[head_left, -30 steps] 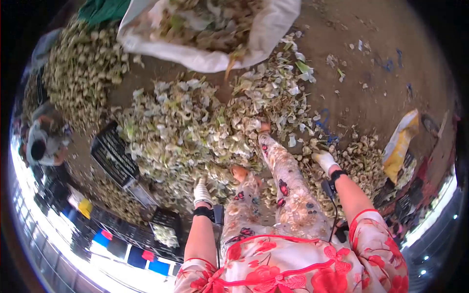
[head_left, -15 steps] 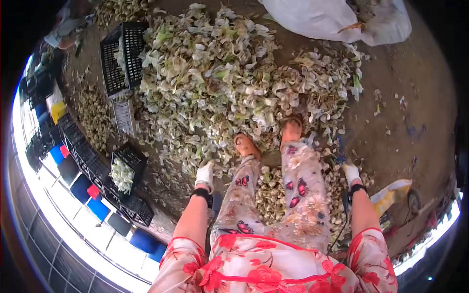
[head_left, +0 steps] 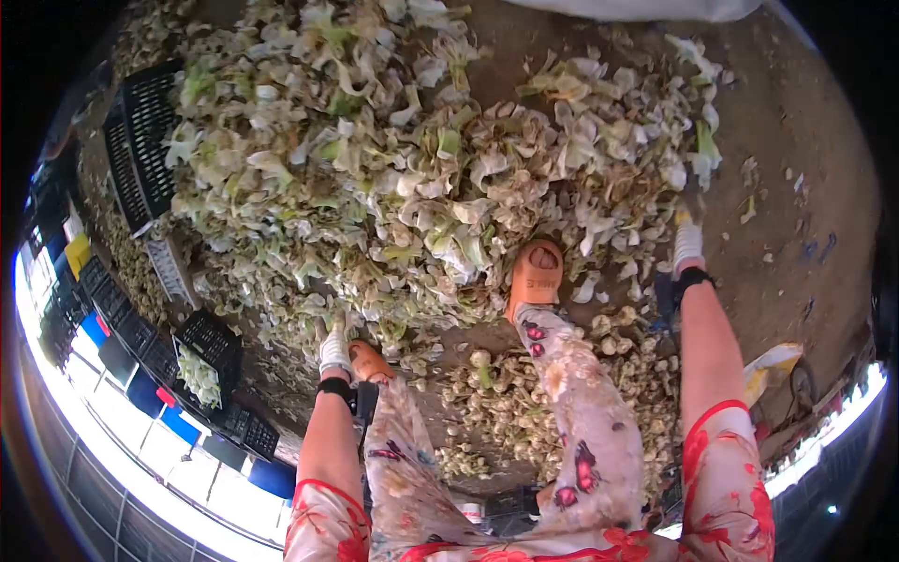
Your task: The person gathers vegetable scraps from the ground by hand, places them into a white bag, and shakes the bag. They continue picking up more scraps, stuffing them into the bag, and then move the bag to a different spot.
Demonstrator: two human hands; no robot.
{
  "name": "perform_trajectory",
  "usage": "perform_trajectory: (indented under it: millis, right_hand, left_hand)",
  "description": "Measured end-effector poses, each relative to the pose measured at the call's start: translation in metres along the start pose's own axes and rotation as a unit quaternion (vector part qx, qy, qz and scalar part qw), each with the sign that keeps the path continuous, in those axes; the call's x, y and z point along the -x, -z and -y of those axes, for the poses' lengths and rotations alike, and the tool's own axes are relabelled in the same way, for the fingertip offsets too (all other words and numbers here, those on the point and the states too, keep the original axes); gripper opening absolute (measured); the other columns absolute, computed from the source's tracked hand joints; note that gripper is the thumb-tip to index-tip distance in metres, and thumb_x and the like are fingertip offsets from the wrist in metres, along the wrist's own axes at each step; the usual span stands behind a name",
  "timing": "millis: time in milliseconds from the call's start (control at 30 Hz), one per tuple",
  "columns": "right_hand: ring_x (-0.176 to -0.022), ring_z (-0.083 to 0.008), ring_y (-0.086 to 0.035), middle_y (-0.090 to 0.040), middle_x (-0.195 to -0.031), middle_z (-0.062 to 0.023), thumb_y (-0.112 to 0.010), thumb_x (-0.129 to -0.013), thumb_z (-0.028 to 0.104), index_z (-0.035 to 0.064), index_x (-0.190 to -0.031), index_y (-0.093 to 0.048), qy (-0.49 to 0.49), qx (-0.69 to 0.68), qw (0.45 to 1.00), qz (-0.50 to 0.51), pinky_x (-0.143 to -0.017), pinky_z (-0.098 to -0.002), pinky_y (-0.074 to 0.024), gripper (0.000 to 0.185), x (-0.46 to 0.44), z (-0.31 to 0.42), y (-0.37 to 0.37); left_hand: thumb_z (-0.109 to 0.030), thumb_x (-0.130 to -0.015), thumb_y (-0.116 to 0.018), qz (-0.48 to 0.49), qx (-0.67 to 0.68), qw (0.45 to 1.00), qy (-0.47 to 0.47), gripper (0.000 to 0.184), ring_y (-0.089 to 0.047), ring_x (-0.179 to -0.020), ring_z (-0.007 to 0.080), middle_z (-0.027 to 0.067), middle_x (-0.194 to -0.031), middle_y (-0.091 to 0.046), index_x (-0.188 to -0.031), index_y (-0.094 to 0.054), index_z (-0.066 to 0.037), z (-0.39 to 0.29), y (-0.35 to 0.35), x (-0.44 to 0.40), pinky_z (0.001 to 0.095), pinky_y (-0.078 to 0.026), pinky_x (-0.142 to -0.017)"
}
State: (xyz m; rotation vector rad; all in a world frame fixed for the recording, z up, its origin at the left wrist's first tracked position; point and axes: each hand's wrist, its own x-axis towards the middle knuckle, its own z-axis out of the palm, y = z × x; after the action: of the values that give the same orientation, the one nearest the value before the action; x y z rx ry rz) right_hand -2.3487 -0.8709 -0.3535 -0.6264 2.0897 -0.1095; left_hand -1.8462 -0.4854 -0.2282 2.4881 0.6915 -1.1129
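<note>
My left hand [head_left: 333, 339], in a whitish glove, hangs at the near edge of a large heap of garlic skins and leaves [head_left: 375, 187], beside my left orange shoe. Its fingers are too small and blurred to read. On the other side my right hand [head_left: 688, 232], gloved too, is at the right edge of the same heap, its fingertips against the dull background. Whether either hand holds anything cannot be made out. Between and behind my legs lies a pile of garlic bulbs [head_left: 506, 403]. My right orange shoe [head_left: 537, 272] touches the heap's near edge.
Black plastic crates [head_left: 140, 140] stand left of the heap, with a pale crate [head_left: 171, 272] below them. A black crate of pale produce [head_left: 198, 375] is nearer on the left. A white sack [head_left: 646, 7] lies at the far edge. Brown floor [head_left: 796, 197] runs along the right.
My legs have moved apart and my view has shifted forward over the heap. My right hand has gone up to the heap's right edge; my left hand has moved left and slightly forward.
</note>
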Motion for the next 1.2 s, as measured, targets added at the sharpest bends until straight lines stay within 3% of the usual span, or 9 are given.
perform_trajectory:
  millis: [167, 400, 700, 833, 900, 933, 1000, 1067, 1200]
  right_hand:
    - [-0.101, -0.0193, -0.046, -0.047, -0.119, -0.0061, -0.045, -0.078, 0.056, 0.0034, -0.124, -0.041, 0.004, -0.151, 0.984, 0.097, -0.086, -0.0284, -0.0353, 0.070, -0.004, 0.034, -0.072]
    - [-0.074, -0.0275, -0.055, -0.058, -0.083, -0.0184, -0.056, -0.073, 0.042, -0.0032, -0.089, -0.054, 0.544, 0.316, 0.778, -0.012, -0.066, -0.0375, -0.0443, 0.048, 0.143, 0.026, -0.276]
    - [-0.097, -0.0377, -0.048, -0.050, -0.107, -0.0236, -0.051, -0.080, 0.026, -0.0015, -0.114, -0.044, 0.300, 0.001, 0.884, 0.359, -0.086, -0.0404, -0.0371, 0.044, 0.344, -0.087, -0.370]
    - [-0.100, -0.0332, -0.049, -0.052, -0.108, -0.0220, -0.051, -0.082, 0.022, -0.0013, -0.111, -0.046, 0.149, -0.031, 0.891, 0.428, -0.081, -0.0384, -0.0386, 0.037, 0.387, -0.145, -0.394]
    - [-0.099, -0.0376, -0.049, -0.050, -0.108, -0.0255, -0.049, -0.081, 0.034, -0.0013, -0.111, -0.046, 0.185, 0.170, 0.876, 0.412, -0.080, -0.0404, -0.0405, 0.046, 0.374, -0.152, -0.384]
    - [-0.096, -0.0385, -0.049, -0.051, -0.105, -0.0258, -0.046, -0.080, 0.037, 0.0011, -0.111, -0.048, 0.237, 0.285, 0.845, 0.385, -0.081, -0.0402, -0.0416, 0.047, 0.360, -0.160, -0.372]
    - [-0.092, -0.0361, -0.054, -0.057, -0.098, -0.0216, -0.051, -0.076, 0.032, 0.0064, -0.103, -0.057, 0.332, 0.355, 0.793, 0.367, -0.081, -0.0394, -0.0427, 0.038, 0.327, -0.134, -0.318]
    - [-0.073, -0.0330, -0.058, -0.061, -0.080, -0.0153, -0.051, -0.077, 0.023, 0.0058, -0.087, -0.061, 0.539, 0.577, 0.595, 0.152, -0.066, -0.0398, -0.0459, 0.022, 0.238, -0.127, -0.263]
    - [-0.072, -0.0212, -0.055, -0.061, -0.086, -0.0123, -0.055, -0.077, 0.034, 0.0003, -0.096, -0.056, 0.243, 0.105, 0.931, -0.251, -0.068, -0.0326, -0.0449, 0.039, 0.125, -0.059, -0.144]
  left_hand:
    - [-0.067, -0.069, -0.051, -0.003, 0.028, 0.995, 0.099, 0.081, -0.045, -0.105, 0.0261, 0.0087, -0.124, -0.042, -0.131, -0.029, -0.021, 0.023, -0.057, -0.102, 0.0444, -0.040, -0.080]
    - [-0.070, -0.068, -0.048, 0.187, 0.189, 0.964, -0.021, 0.079, -0.047, -0.099, 0.0211, 0.0049, -0.112, -0.051, -0.123, -0.043, -0.013, -0.043, -0.143, -0.075, 0.0378, -0.039, -0.079]
    - [-0.045, -0.067, -0.068, 0.361, 0.330, 0.872, -0.021, 0.057, -0.055, -0.087, 0.0191, 0.0044, -0.096, -0.056, -0.110, -0.050, -0.011, 0.005, -0.038, -0.058, 0.0330, -0.048, -0.075]
    - [-0.025, -0.074, -0.064, 0.203, 0.128, 0.942, -0.236, 0.036, -0.056, -0.079, 0.0178, 0.0063, -0.094, -0.059, -0.103, -0.054, -0.007, 0.050, 0.000, -0.105, 0.0277, -0.046, -0.067]
    - [-0.016, -0.082, -0.049, 0.112, -0.402, 0.752, -0.510, 0.029, -0.050, -0.100, 0.0238, 0.0081, -0.104, -0.058, -0.109, -0.050, -0.007, 0.078, -0.003, -0.135, 0.0312, -0.036, -0.090]
    - [-0.003, -0.074, -0.048, 0.052, -0.522, 0.665, -0.532, 0.021, -0.060, -0.075, 0.0252, 0.0112, -0.084, -0.062, -0.091, -0.058, -0.010, 0.118, -0.018, -0.184, 0.0339, -0.048, -0.072]
    - [-0.010, -0.083, -0.034, 0.068, -0.743, 0.562, -0.356, 0.029, -0.043, -0.109, 0.0183, 0.0078, -0.113, -0.054, -0.108, -0.050, -0.008, 0.072, -0.044, -0.141, 0.0358, -0.028, -0.097]
    - [-0.009, -0.082, -0.033, 0.120, -0.676, 0.634, -0.355, 0.032, -0.046, -0.107, 0.0185, 0.0104, -0.114, -0.053, -0.107, -0.051, -0.008, 0.069, -0.043, -0.147, 0.0370, -0.027, -0.100]
    - [-0.012, -0.083, -0.034, 0.120, -0.602, 0.705, -0.355, 0.032, -0.049, -0.104, 0.0203, 0.0071, -0.113, -0.054, -0.110, -0.051, -0.007, 0.089, -0.038, -0.174, 0.0332, -0.029, -0.098]
